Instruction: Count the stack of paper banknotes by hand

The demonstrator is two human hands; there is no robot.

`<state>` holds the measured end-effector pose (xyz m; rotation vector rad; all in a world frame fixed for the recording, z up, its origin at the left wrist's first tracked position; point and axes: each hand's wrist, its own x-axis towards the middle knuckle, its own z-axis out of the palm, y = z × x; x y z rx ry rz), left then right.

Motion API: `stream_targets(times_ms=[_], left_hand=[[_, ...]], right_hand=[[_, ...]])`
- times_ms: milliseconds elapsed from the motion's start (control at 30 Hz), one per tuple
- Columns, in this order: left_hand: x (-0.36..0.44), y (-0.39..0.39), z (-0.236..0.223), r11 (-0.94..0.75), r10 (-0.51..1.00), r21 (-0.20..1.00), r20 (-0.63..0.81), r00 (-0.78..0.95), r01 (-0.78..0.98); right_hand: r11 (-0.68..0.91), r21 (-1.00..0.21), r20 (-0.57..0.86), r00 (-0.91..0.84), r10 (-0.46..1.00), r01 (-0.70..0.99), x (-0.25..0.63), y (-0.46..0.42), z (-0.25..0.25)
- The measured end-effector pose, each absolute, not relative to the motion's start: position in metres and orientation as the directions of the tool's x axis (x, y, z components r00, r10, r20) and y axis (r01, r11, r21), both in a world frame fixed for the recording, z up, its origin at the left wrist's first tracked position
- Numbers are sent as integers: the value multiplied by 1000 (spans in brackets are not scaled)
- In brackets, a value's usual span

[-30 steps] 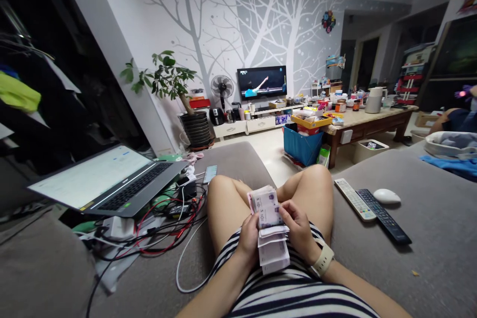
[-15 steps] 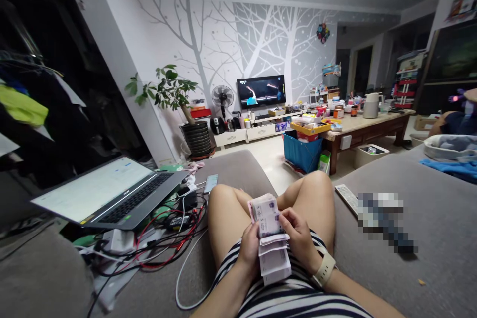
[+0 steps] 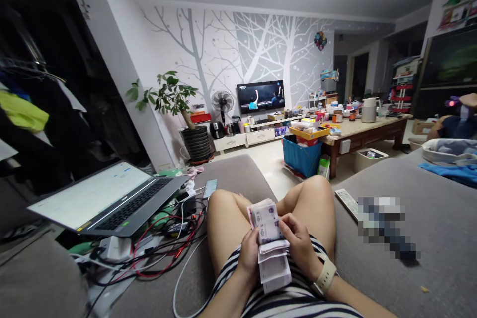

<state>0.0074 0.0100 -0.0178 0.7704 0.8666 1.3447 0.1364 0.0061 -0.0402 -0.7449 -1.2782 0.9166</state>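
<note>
A thick stack of banknotes (image 3: 269, 238) is held in my lap, between my bare knees, above a striped garment. My left hand (image 3: 249, 254) grips the stack's left edge, fingers closed round it. My right hand (image 3: 298, 243), with a pale watch band at the wrist, is closed on the right side, thumb and fingers pinching the top notes. Several notes are folded down toward me while the upper part stands up.
An open laptop (image 3: 108, 198) sits to my left above a tangle of cables (image 3: 160, 253). A phone (image 3: 210, 188) lies by my left knee. A remote (image 3: 347, 202) lies on the grey sofa (image 3: 428, 218) at right. A coffee table (image 3: 365, 129) and television (image 3: 261, 96) stand beyond.
The view has tilted up a little, so hands and notes sit lower in frame. Both hands keep their hold on the stack; the folded notes have shifted slightly.
</note>
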Motion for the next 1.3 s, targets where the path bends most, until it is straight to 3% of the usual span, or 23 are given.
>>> stream_targets(times_ms=[1300], left_hand=[[6,11,-23,90,996,882,-89,24,-462]], right_hand=[[457,-876,454,55,889,-155,136,3,-39]])
